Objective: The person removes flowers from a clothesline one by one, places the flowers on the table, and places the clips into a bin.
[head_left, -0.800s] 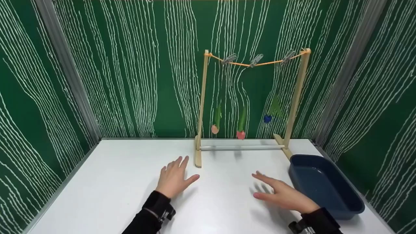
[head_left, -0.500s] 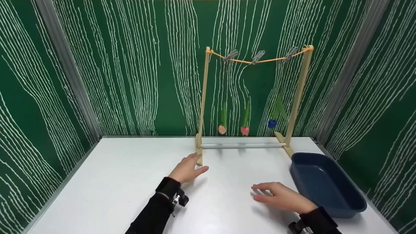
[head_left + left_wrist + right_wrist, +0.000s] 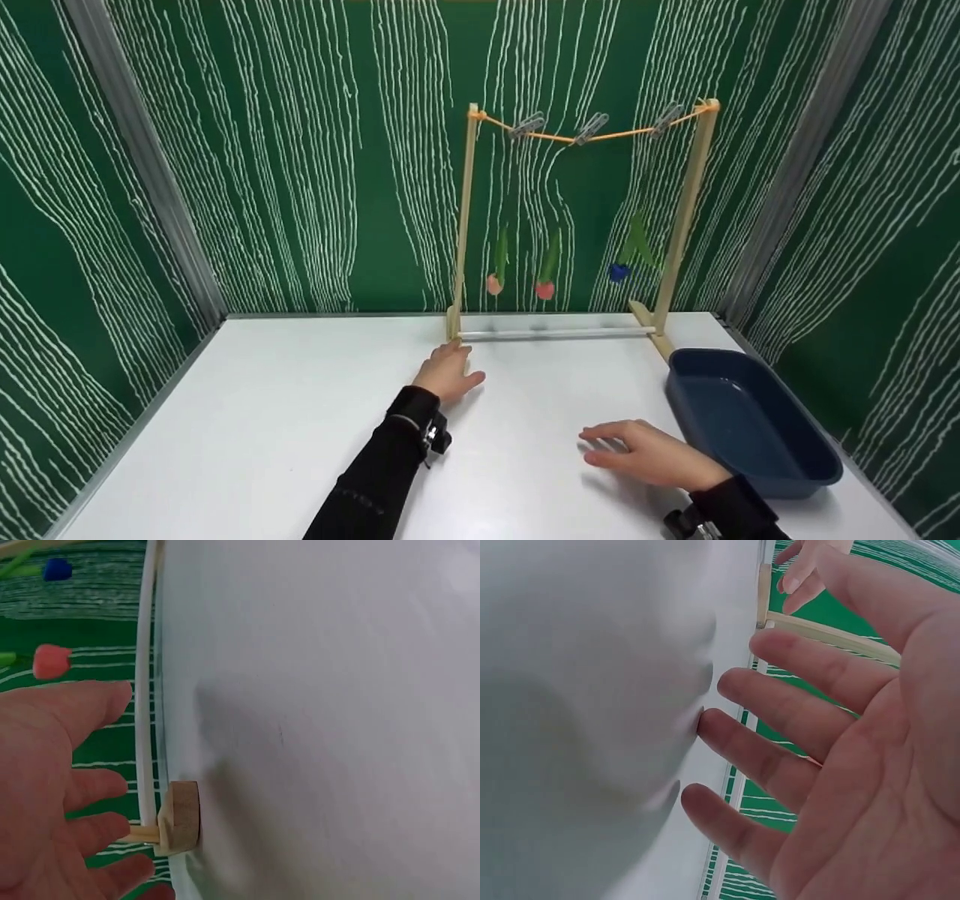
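My left hand (image 3: 448, 373) reaches over the front of the left foot of a wooden stand (image 3: 466, 210), partly hiding it. The left wrist view shows its fingers spread, close to the wooden foot (image 3: 185, 817); contact is unclear. Relaxed and holding nothing, my right hand (image 3: 649, 454) hovers low over the white table beside a dark blue basin (image 3: 750, 420). From an orange cord (image 3: 622, 135) between the posts, a peach tulip (image 3: 494, 284), a pink tulip (image 3: 545, 290) and a blue tulip (image 3: 619, 272) hang head down, below grey clothespins (image 3: 592, 128).
A white rod (image 3: 555, 334) joins the stand's two feet near the table's back edge. The basin stands at the right, close to the stand's right foot (image 3: 651, 330). Green panels with white wavy lines (image 3: 300, 187) enclose the table (image 3: 247, 420) at the back and sides.
My left hand has moved forward and to the right, up to the stand's left foot. The tulips have swung slightly. My right hand has stayed nearly in place, its fingers a little lower.
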